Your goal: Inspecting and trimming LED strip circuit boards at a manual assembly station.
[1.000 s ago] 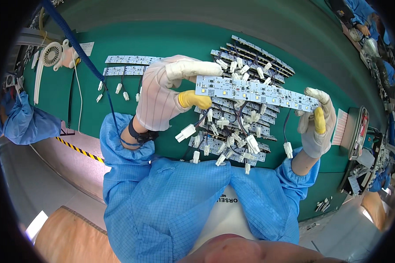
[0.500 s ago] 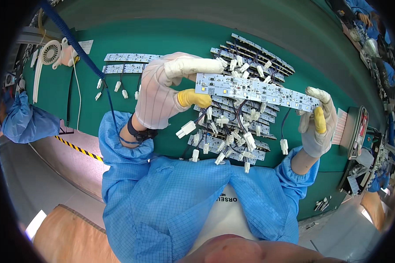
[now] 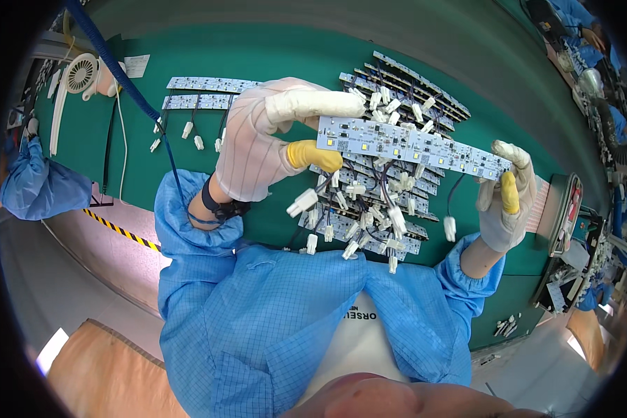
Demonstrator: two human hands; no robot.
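Observation:
Held up between my two gloved hands is a long white LED circuit board (image 3: 414, 148), with small yellow LEDs along it. My left hand (image 3: 265, 143) pinches its left end between a white-covered index finger and a yellow-covered thumb. At the other end my right hand (image 3: 510, 195) grips the board's tip in the same way. Dark wires with white plugs, such as this connector (image 3: 303, 203), dangle below it. Behind and under the board lies a stack of similar LED boards (image 3: 411, 87) with tangled wires and white connectors, partly hidden by the held one.
Two more LED boards (image 3: 212, 84) lie at the left on the green table mat (image 3: 209, 52). A small white fan (image 3: 83, 74) stands far left, near a hanging blue coiled cable (image 3: 111, 59). At right is a metal-edged tray (image 3: 568, 212). Other people in blue work at both sides.
The held board has shifted slightly to the right, with both hands still gripping its ends. The view has tilted a little.

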